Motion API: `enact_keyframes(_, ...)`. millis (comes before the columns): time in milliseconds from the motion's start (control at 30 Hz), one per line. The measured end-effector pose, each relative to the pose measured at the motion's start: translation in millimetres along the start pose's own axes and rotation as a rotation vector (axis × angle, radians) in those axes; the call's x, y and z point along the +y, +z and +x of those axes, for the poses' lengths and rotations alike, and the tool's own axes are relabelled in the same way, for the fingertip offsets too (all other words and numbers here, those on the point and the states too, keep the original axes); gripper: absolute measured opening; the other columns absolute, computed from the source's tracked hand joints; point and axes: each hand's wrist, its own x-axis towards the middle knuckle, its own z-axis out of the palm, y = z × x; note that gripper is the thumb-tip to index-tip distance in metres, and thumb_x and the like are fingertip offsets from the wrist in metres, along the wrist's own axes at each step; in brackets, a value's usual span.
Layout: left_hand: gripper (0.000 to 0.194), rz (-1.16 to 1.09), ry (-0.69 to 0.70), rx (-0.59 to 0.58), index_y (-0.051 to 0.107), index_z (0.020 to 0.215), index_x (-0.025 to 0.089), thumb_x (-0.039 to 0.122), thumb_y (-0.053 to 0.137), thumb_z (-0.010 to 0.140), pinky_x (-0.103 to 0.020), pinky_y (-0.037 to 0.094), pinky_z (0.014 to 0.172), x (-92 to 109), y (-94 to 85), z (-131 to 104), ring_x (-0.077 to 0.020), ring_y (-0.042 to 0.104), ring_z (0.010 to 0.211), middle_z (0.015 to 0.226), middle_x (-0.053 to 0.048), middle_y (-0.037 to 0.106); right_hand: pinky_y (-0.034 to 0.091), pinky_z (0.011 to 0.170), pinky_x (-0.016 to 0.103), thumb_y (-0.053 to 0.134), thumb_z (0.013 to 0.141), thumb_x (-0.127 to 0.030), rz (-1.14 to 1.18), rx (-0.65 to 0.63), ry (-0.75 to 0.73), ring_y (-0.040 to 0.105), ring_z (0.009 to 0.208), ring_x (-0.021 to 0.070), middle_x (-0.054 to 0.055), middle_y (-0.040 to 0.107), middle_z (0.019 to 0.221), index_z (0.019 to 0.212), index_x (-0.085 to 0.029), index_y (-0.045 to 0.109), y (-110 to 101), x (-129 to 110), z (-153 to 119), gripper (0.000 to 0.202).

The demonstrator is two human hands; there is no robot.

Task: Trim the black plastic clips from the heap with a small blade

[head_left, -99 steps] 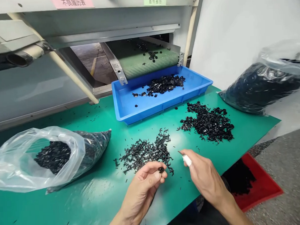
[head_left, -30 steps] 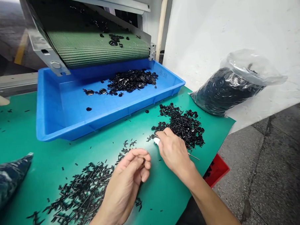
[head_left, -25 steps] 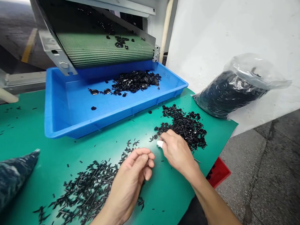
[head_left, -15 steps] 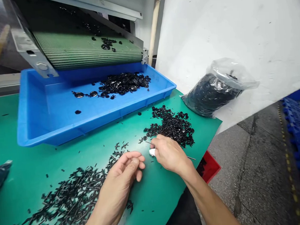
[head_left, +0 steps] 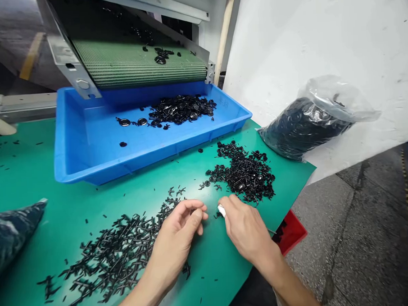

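Observation:
My left hand [head_left: 180, 230] is half curled, its thumb against the forefinger; anything pinched there is too small to make out. It hovers beside a spread pile of black X-shaped plastic pieces [head_left: 123, 251]. My right hand [head_left: 249, 227] is closed around a thin metal rod-like tool [head_left: 272, 232], whose rear end pokes out behind the palm. Something white [head_left: 222, 210], perhaps a finger cover, shows at its fingertips. Under these fingertips lies a small black piece [head_left: 217, 214]. Just beyond is a heap of small black round parts [head_left: 248, 171].
A blue tray [head_left: 150, 163] holding black parts sits below a green conveyor belt [head_left: 132, 61]. A clear bag of black parts [head_left: 307, 121] leans against the white panel at right. Another filled bag [head_left: 18, 231] lies at left. A red bin [head_left: 297, 234] stands below the table's right edge.
My right hand has turned fingertips-down, and the tool's front tip is hidden now. My left hand keeps its curled pose. The view has shifted left, so the scene sits farther right.

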Motion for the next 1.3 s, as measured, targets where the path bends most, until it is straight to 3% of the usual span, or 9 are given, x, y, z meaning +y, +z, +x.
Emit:
enact_keyframes(167, 0.020, 0.081, 0.022, -0.018, 0.063, 0.100, 0.021, 0.038, 0.060, 0.089, -0.029, 0.042, 0.066, -0.7, 0.7, 0.1, -0.0157, 0.055, 0.066, 0.084, -0.002, 0.068, 0.030, 0.056, 0.030, 0.041, 0.095, -0.007, -0.057, 0.054, -0.021, 0.059, 0.070, 0.0168, 0.002, 0.059, 0.084, 0.094, -0.020, 0.058, 12.0, -5.0, -11.3, 0.021)
enact_keyframes(400, 0.020, 0.109, 0.039, 0.008, 0.064, 0.098, 0.021, 0.038, 0.060, 0.088, -0.029, 0.043, 0.067, -0.3, 0.5, -0.3, -0.0166, 0.056, 0.067, 0.083, -0.003, 0.068, 0.035, 0.058, 0.029, 0.039, 0.091, -0.002, -0.021, -0.013, -0.050, 0.059, 0.070, 0.0175, 0.004, 0.059, 0.090, 0.110, -0.021, 0.060, 2.3, -3.5, -19.0, 0.034)
enact_keyframes(500, 0.020, 0.091, 0.038, 0.015, 0.066, 0.096, 0.021, 0.038, 0.061, 0.087, -0.029, 0.043, 0.065, 1.8, 1.7, -0.8, -0.0164, 0.056, 0.066, 0.083, -0.003, 0.069, 0.040, 0.062, 0.028, 0.038, 0.090, -0.003, 0.123, -0.019, -0.048, 0.060, 0.073, 0.0178, 0.005, 0.061, 0.095, 0.114, -0.019, 0.060, -1.1, 0.9, -21.3, 0.036)
enact_keyframes(633, 0.024, 0.038, 0.005, 0.005, 0.069, 0.097, 0.021, 0.040, 0.066, 0.083, -0.028, 0.043, 0.062, 5.9, 6.1, -3.8, -0.0158, 0.054, 0.061, 0.081, -0.003, 0.069, 0.044, 0.074, 0.026, 0.040, 0.084, -0.001, 0.490, 0.066, -0.003, 0.062, 0.085, 0.0163, 0.002, 0.066, 0.095, 0.103, -0.022, 0.063, -4.8, 5.2, -21.5, 0.036)
enact_keyframes(800, 0.028, 0.046, -0.054, -0.162, 0.076, 0.097, 0.022, 0.043, 0.070, 0.079, -0.028, 0.038, 0.058, 4.8, 8.7, -8.6, -0.0160, 0.049, 0.058, 0.070, -0.001, 0.065, 0.046, 0.067, 0.022, 0.044, 0.080, -0.003, 0.767, 0.113, 0.063, 0.061, 0.072, 0.0129, -0.003, 0.064, 0.076, 0.092, -0.023, 0.064, -7.4, -1.1, -26.2, 0.031)
enact_keyframes(933, 0.023, 0.036, -0.079, -0.167, 0.077, 0.094, 0.022, 0.039, 0.072, 0.079, -0.027, 0.036, 0.060, 0.7, 7.9, -10.3, -0.0149, 0.047, 0.060, 0.070, 0.000, 0.064, 0.046, 0.071, 0.024, 0.041, 0.081, -0.003, 0.717, 0.179, 0.023, 0.060, 0.078, 0.0140, -0.001, 0.062, 0.082, 0.095, -0.022, 0.060, -6.5, -3.7, -32.0, 0.030)
enact_keyframes(1100, 0.021, -0.181, -0.134, -0.142, 0.073, 0.095, 0.019, 0.036, 0.072, 0.082, -0.026, 0.036, 0.060, -3.8, 9.6, -11.5, -0.0124, 0.046, 0.059, 0.073, -0.001, 0.065, 0.050, 0.079, 0.029, 0.033, 0.084, -0.002, 0.648, 0.176, -0.086, 0.061, 0.091, 0.0169, 0.005, 0.061, 0.099, 0.113, -0.020, 0.055, -5.7, -3.8, -39.1, 0.041)
enact_keyframes(1300, 0.030, -0.239, -0.136, -0.056, 0.071, 0.106, 0.019, 0.034, 0.075, 0.081, -0.026, 0.039, 0.062, -9.3, 10.4, -12.1, -0.0121, 0.048, 0.062, 0.082, -0.004, 0.069, 0.047, 0.062, 0.030, 0.030, 0.092, -0.005, 0.323, 0.291, -0.032, 0.066, 0.072, 0.0205, 0.006, 0.068, 0.083, 0.114, -0.018, 0.054, 3.1, -12.8, -46.3, 0.035)
